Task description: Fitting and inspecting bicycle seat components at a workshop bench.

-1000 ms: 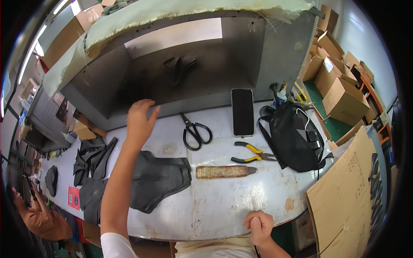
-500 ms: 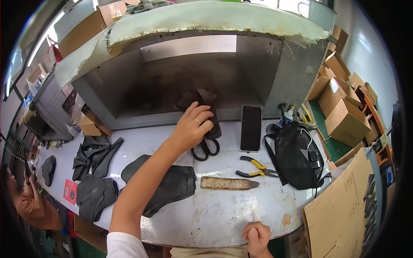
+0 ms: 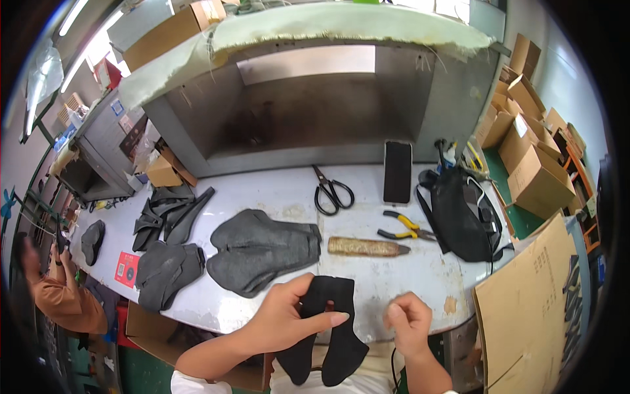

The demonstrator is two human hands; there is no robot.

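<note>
Left hand (image 3: 282, 316) pinching, right hand (image 3: 409, 323) loosely fisted.
Left thumb (image 3: 323, 322) extends rightward; right fingers (image 3: 413, 307) curl toward palm; both forearms (image 3: 213, 356) slant inward from below.

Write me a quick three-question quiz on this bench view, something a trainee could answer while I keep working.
1. Which hand holds the black material?
2. True or false: the scissors are to the left of the phone.
3. Fill in the blank: the tool with yellow-and-black handles is a pair of ____.

Key:
1. The left hand.
2. True.
3. Pliers.
</note>
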